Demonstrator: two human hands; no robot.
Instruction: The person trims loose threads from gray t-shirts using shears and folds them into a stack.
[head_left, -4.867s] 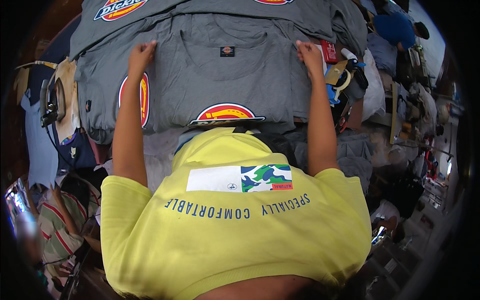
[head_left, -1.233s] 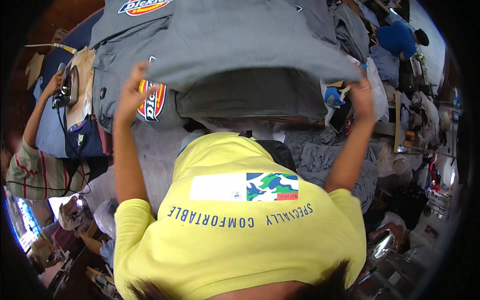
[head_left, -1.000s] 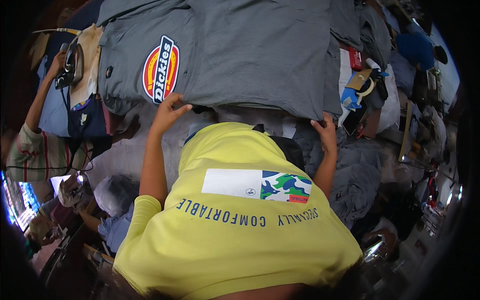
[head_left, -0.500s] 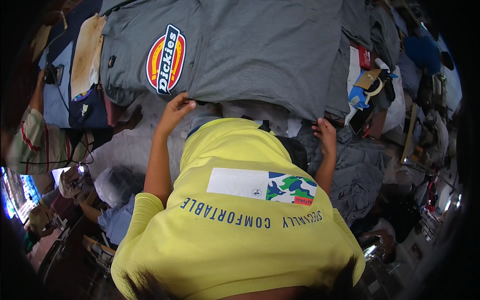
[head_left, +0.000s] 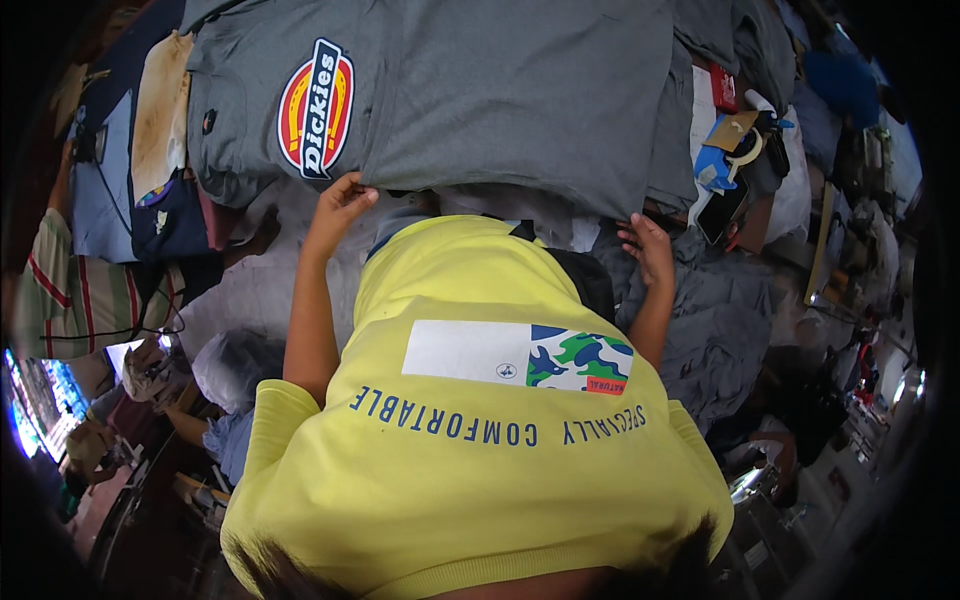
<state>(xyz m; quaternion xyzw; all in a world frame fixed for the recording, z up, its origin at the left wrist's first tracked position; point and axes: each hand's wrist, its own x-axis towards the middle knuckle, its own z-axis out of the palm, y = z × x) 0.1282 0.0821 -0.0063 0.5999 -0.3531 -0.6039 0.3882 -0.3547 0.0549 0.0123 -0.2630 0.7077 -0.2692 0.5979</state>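
A grey t-shirt [head_left: 520, 90] lies folded flat on a stack of similar grey shirts. A red and yellow oval badge [head_left: 316, 108] shows at its left end. My left hand [head_left: 340, 196] sits at the shirt's near left edge, fingers curled onto the hem. At the near right corner, my right hand [head_left: 648, 246] has its fingers spread and rests on loose grey cloth just below the shirt. My yellow shirt [head_left: 480, 420] fills the lower middle and hides the table's front.
Another person's striped sleeve [head_left: 60, 300] reaches in at the left, near navy garments [head_left: 170, 215] and a brown card sheet [head_left: 160, 110]. At the right lie a tape roll [head_left: 745, 150], a dark phone [head_left: 722, 210] and crumpled grey clothes [head_left: 720, 320].
The grey shirt was held up by both hands, then folded over and laid flat. My hands came down from its far shoulders to its near edge, and the right hand let go.
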